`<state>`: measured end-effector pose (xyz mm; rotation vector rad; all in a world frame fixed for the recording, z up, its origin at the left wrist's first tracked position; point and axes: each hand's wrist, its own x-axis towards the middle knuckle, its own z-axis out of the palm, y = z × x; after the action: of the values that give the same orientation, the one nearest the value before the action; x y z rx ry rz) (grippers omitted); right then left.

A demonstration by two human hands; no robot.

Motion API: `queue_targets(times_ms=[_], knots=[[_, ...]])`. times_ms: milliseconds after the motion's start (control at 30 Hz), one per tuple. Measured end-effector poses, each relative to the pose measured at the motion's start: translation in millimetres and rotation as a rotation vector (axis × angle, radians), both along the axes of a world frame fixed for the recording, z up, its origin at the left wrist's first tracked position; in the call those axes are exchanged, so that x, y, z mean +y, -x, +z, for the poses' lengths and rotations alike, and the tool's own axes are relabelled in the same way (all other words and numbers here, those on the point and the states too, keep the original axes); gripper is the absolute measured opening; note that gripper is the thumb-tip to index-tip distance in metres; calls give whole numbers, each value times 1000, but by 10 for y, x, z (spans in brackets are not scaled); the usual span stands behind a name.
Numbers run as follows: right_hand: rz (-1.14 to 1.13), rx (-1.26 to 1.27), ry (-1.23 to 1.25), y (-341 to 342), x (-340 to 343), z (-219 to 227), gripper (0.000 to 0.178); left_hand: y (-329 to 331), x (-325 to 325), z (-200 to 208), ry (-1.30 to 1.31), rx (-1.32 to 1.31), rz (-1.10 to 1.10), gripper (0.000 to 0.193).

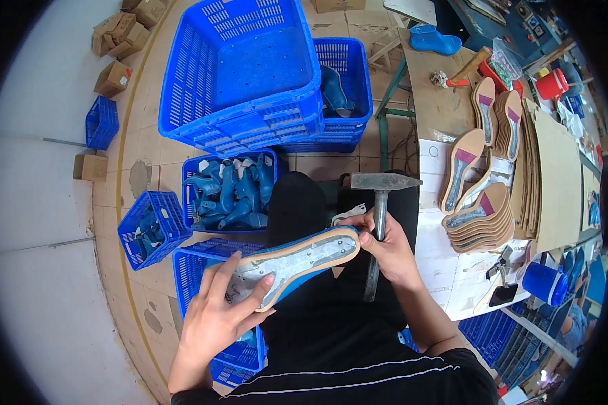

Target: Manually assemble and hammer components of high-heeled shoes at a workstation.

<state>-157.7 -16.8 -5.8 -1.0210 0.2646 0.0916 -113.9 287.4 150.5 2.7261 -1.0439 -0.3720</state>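
Observation:
Over my lap I hold a blue shoe last [296, 286], tilted, with a tan insole [297, 258] on its bottom face. A grey patch with small round metal spots runs along the insole. My left hand [216, 307] grips the wide end, thumb on the insole and fingers around the edge. In my right hand [390, 251] is a hammer [383, 181], its steel head up and its handle hanging down past my palm. The right thumb and fingertips also meet the narrow end of the insole and last; some of those fingers are hidden.
Blue crates hold shoe lasts on the left, one crate [230, 157] full of them. A large blue crate [250, 61] stands ahead. On the right-hand workbench [436, 108] are stacked insoles [479, 219], a loose blue last [435, 40], cardboard sheets [557, 175] and a blue container [544, 283].

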Motion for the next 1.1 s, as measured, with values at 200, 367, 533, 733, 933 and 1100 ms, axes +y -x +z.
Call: queue_targets(times_ms=[200, 367, 533, 733, 933, 1100], knots=[[15, -9, -19, -14, -12, -32, 39, -82, -21, 68, 10, 40, -17, 61], [29, -37, -59, -8, -2, -99, 40, -118, -7, 108, 11, 98, -43, 60], [-9, 49, -125, -21, -6, -114, 40, -166, 2, 104, -6, 96, -85, 61], [3, -2, -79, -29, -5, -141, 41, -174, 5, 87, -4, 89, -88, 62], [18, 11, -80, -42, -19, -141, 42, -170, -7, 137, 30, 137, -25, 66], [-6, 37, -129, -47, 3, -93, 43, -172, 25, 151, -29, 188, -19, 72]])
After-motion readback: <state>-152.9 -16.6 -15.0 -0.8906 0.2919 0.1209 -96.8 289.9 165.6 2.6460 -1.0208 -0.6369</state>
